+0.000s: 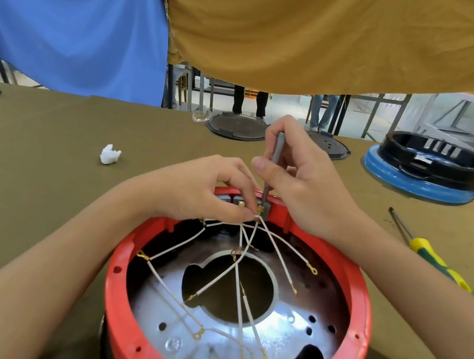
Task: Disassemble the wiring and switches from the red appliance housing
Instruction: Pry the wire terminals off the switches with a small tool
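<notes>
- Olive cloth covers the workbench (43, 179), with blue and mustard sheets hung behind it and legs of people standing beyond the far edge.
- At 6 o'clock sits the red housing (359, 307), open side up, its shiny metal plate crossed by white wires (168, 250) that fan out from one spot at the rim's 12 o'clock.
- That spot is the switch terminal block (265, 208) on the far inner wall — the relation that counts: it lies straight ahead of both hands, and the tool's long axis stands nearly upright over it, tip down on a brass tab.
- Right hand (298, 176) comes in from 2 o'clock, fingers curled round the thin grey tool (273, 166), thumb pressed along its shaft.
- Left hand (212, 191) comes in from 8 o'clock, fingertips pinching the wire connector (256, 217) just under the tool tip; it is the nearer hand to the joint.
- Likely the next pull should follow the wire away from the block — a sideways tug could bend the tab.
- Lying apart at 3 o'clock are a green-and-yellow screwdriver (434, 257) and a black ring on a blue base (426, 169); a crumpled white scrap (110, 154) rests at 10 o'clock.
</notes>
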